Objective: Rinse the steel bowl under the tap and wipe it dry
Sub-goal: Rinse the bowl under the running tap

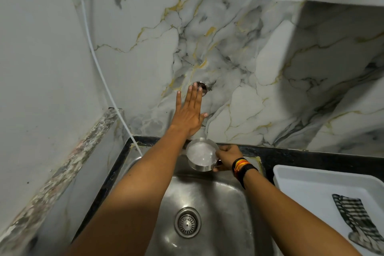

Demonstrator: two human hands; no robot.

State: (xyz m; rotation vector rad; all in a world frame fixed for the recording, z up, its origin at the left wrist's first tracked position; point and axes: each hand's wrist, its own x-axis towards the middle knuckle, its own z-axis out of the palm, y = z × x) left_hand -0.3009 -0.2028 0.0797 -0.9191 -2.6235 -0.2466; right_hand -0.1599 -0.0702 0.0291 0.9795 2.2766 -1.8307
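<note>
The small steel bowl [202, 155] is held over the back of the steel sink [228, 197], filled with frothy white water. My right hand [227, 157] grips its right rim. My left hand [190, 113] is stretched flat, fingers apart, up against the marble wall. Its fingertips reach the round metal tap fitting [203, 87] on the wall. The tap spout itself is hidden behind my left hand. A black-and-white checked cloth [353, 218] lies in a white tray [301, 174] at the right.
The sink's drain strainer [187, 222] sits in the middle of the basin. A white hose [97, 62] runs down the left wall into the sink's back left corner. A black counter edge [291, 153] borders the sink. A speckled stone ledge [62, 172] runs along the left.
</note>
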